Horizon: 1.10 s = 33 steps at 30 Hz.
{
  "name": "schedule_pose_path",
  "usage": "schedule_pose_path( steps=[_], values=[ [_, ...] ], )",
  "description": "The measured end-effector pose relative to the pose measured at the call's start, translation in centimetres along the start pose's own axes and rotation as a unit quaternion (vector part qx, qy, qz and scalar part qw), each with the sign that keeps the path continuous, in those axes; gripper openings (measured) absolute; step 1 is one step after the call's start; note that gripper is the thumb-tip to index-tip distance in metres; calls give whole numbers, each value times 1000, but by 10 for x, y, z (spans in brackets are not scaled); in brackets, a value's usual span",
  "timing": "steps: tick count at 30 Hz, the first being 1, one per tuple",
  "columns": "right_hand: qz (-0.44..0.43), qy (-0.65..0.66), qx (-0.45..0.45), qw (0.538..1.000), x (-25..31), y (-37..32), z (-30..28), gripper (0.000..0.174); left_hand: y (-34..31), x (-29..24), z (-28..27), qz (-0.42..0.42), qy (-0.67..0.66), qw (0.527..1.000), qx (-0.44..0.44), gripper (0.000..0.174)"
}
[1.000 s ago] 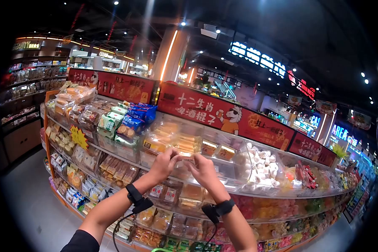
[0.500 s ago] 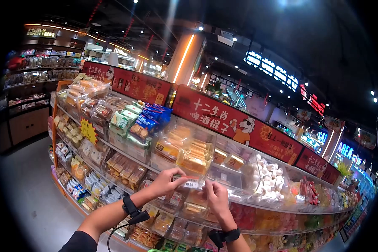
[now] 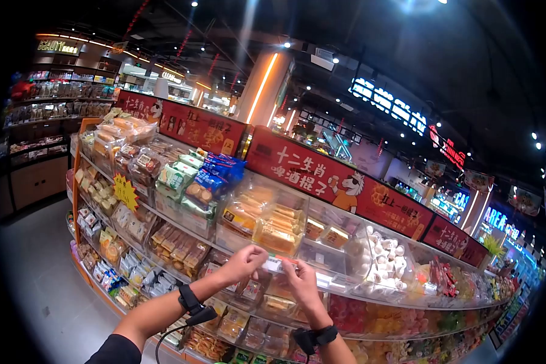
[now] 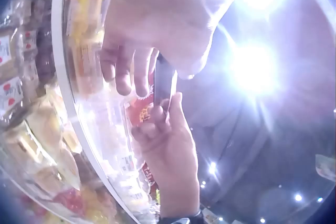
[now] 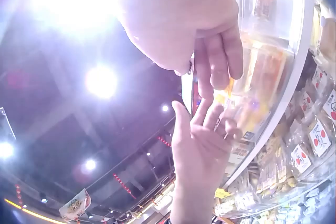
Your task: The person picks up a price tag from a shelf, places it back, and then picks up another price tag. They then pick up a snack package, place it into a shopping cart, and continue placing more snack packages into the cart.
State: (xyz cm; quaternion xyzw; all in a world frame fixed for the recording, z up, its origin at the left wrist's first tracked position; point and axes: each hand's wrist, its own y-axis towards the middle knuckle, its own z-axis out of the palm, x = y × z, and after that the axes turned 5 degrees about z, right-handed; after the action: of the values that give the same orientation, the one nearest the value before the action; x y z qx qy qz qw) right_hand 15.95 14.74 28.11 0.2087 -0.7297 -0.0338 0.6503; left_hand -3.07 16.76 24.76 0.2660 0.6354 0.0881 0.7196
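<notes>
A small white price tag (image 3: pixel 274 264) hangs between my two hands, in front of the rack's upper shelf. My right hand (image 3: pixel 303 286) pinches its right end, where an orange edge shows. At its other end is my left hand (image 3: pixel 244 266), with thumb and index finger at either side of the tag. The left wrist view shows the tag (image 4: pixel 165 83) as a narrow strip running from the left hand (image 4: pixel 163 14) to the right hand (image 4: pixel 170 153). Loosely bent, the left hand's other fingers (image 5: pixel 215 116) stay off the tag in the right wrist view.
Behind the hands, clear bins on the curved shelf rack hold packs of sliced pastry (image 3: pixel 279 229), blue snack bags (image 3: pixel 207 182) and white round sweets (image 3: pixel 382 249). A red sign board (image 3: pixel 309 170) runs along the top. A yellow starburst sign (image 3: pixel 125 192) hangs at left.
The view has shifted, so the shelves sit differently than a second ago. Half a second ago my right hand was apart from the tag; it has come in to the tag's right end.
</notes>
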Motion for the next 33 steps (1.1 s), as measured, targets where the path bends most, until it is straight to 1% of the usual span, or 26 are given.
schedule_pose_path(
  steps=[1, 2, 3, 5, 6, 9, 13, 14, 17, 18, 20, 21, 22, 24, 25, 27, 28, 31, 32, 33],
  values=[
    [-1, 7, 10, 1000, -4, 1, 4, 29, -4, -4, 7, -3, -4, 1000, 23, 36],
    [-19, -87, -3, 996, -11, 4, 3, 27, -6, -6, 12, 24, 31, 999, 34, 32],
    [-17, -80, -11, 997, -9, 2, 4, 27, -7, -7, 14, 52, 66, 995, 46, 29],
    [-14, -64, -27, 997, 1, -7, 6, 26, -6, -3, 4, 28, 33, 998, 43, 23],
    [-18, -77, -37, 996, -6, -5, -1, 26, -6, -1, -1, 16, 16, 999, 42, 21],
    [-25, -35, -63, 997, 2, -9, -6, 25, -7, -4, -11, 14, 25, 999, 22, 21],
    [-41, -49, -27, 998, -14, -2, 9, 26, -10, -7, 9, -20, -17, 999, 27, 37],
    [-41, -45, -9, 998, -12, -3, 11, 26, -10, -5, 10, -11, 0, 999, 41, 48],
    [-13, 8, 8, 1000, -3, -8, 13, 25, -11, 3, 3, 16, 22, 1000, -11, 54],
    [-20, 1, 23, 1000, -3, -6, 12, 25, -10, 6, -1, 40, -20, 999, -13, 51],
    [-31, -12, 46, 998, -8, -3, 8, 26, -8, 12, -8, 10, -34, 998, 47, 44],
    [-32, -17, 43, 998, -14, 0, 9, 26, -6, 13, -10, -3, -41, 996, 78, 40],
    [-33, -23, 40, 998, -23, 2, 13, 26, -7, 13, -5, 8, -33, 998, 57, 32],
    [-34, -44, 34, 998, -24, 1, 16, 27, -7, 9, -10, -6, -14, 998, 61, 27],
    [-29, -54, 14, 998, -22, 0, 15, 27, -7, 8, -13, -12, -6, 998, 62, 24],
    [-20, -75, -26, 997, -20, 0, 7, 26, -6, 11, -27, -25, -9, 999, 36, 26],
    [-23, -53, -38, 998, -21, 3, 2, 26, -5, 9, -31, -31, -10, 999, 24, 28],
    [-25, -6, -29, 999, -14, 6, 10, 29, -5, 1, -17, -2, -60, 998, -35, 31],
    [-24, -56, -16, 998, -20, 9, 13, 28, -3, 7, -12, 11, -68, 998, -9, 33],
    [-28, -55, -15, 998, -20, 9, 17, 28, -3, 7, -8, -2, -31, 999, 18, 30]
  ],
)
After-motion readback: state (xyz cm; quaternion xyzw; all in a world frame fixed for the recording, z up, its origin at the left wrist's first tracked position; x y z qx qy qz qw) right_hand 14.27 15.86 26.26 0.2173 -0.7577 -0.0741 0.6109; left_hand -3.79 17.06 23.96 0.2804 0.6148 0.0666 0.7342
